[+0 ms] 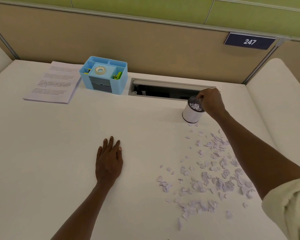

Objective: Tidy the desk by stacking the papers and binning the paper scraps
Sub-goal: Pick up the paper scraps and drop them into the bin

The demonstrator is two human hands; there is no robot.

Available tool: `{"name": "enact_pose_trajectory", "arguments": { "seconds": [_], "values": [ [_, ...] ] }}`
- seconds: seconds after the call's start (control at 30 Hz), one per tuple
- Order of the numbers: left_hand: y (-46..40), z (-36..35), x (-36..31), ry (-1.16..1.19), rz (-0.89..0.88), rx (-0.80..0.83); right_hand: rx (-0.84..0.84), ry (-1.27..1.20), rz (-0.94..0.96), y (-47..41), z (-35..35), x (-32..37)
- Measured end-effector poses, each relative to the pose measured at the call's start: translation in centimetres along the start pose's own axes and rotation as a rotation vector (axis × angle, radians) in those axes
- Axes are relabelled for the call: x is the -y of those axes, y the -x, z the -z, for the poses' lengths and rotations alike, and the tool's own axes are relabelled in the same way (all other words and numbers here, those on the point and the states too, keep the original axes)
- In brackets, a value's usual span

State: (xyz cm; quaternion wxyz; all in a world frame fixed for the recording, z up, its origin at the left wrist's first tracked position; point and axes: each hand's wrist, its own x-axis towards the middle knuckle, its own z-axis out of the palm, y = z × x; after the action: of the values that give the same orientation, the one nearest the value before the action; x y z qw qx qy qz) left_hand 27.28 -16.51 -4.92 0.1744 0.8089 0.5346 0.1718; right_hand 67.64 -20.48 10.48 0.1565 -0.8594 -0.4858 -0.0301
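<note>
A small round white bin (191,114) with a dark mesh rim stands at the right rear of the desk, with white scraps inside. My right hand (211,103) hovers over its rim, fingers bunched and pointing down into it; whether they still pinch a scrap is hidden. Many torn paper scraps (210,181) lie scattered on the desk in front of the bin, under and beside my right forearm. My left hand (109,160) rests flat on the desk, palm down, holding nothing. A neat stack of printed papers (55,83) lies at the rear left.
A light blue desk organiser (104,75) with a tape roll and clips stands beside the paper stack. An open cable slot (164,90) runs along the desk's back edge behind the bin. A beige partition with a "247" plate (249,41) closes the rear.
</note>
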Motion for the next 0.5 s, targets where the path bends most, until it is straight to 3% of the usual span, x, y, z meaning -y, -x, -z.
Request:
{"name": "enact_pose_trajectory", "arguments": {
  "seconds": [0.1,0.23,0.37,0.43,0.5],
  "values": [
    [0.0,0.0,0.1,-0.001,-0.001,-0.002,0.023,-0.013,-0.009,0.1,-0.4,-0.1],
    [0.0,0.0,0.0,0.001,-0.008,-0.007,-0.130,0.005,-0.007,1.0,-0.4,0.2],
    [0.0,-0.1,0.1,-0.005,0.001,0.002,-0.246,-0.081,0.137,3.2,-0.8,1.8],
    [0.0,-0.1,0.1,-0.005,-0.007,-0.006,-0.199,-0.128,0.250,5.3,-2.1,2.6],
    [0.0,-0.1,0.0,-0.001,-0.010,-0.011,-0.050,-0.131,0.274,7.7,-4.2,2.8]
  ]
}}
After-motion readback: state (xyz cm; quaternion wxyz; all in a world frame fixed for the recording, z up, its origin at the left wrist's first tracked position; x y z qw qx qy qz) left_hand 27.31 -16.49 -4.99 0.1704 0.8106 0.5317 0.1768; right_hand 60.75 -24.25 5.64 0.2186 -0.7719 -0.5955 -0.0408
